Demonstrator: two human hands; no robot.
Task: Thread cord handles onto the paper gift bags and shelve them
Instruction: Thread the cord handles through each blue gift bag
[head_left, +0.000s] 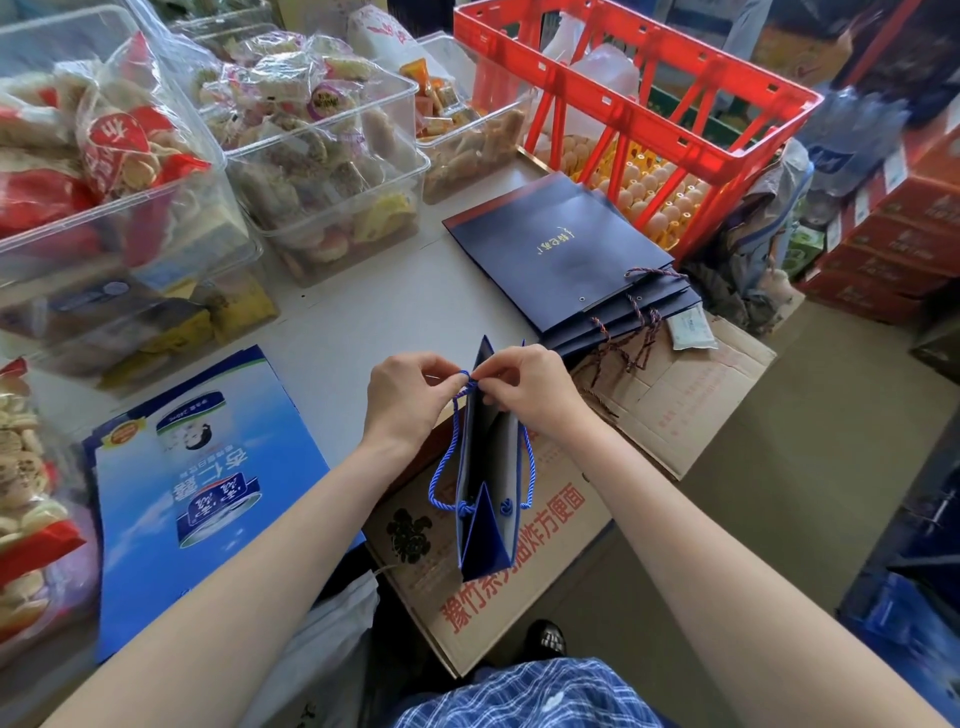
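A dark blue paper gift bag (485, 519) stands open in front of me, its mouth facing up. A blue cord (441, 467) loops down its left side, and a second cord handle (530, 462) hangs on its right. My left hand (405, 400) and my right hand (530, 389) meet at the bag's far top edge, both pinching the end of the blue cord there. A stack of flat dark blue gift bags (561, 249) with twisted cords lies further back on the table.
Clear plastic bins of packaged snacks (322, 156) fill the back left. A red crate (639, 98) sits above trays of eggs. A flat blue printed bag (208, 478) lies at my left. Flattened cardboard boxes (670, 395) lie under and right of the bag.
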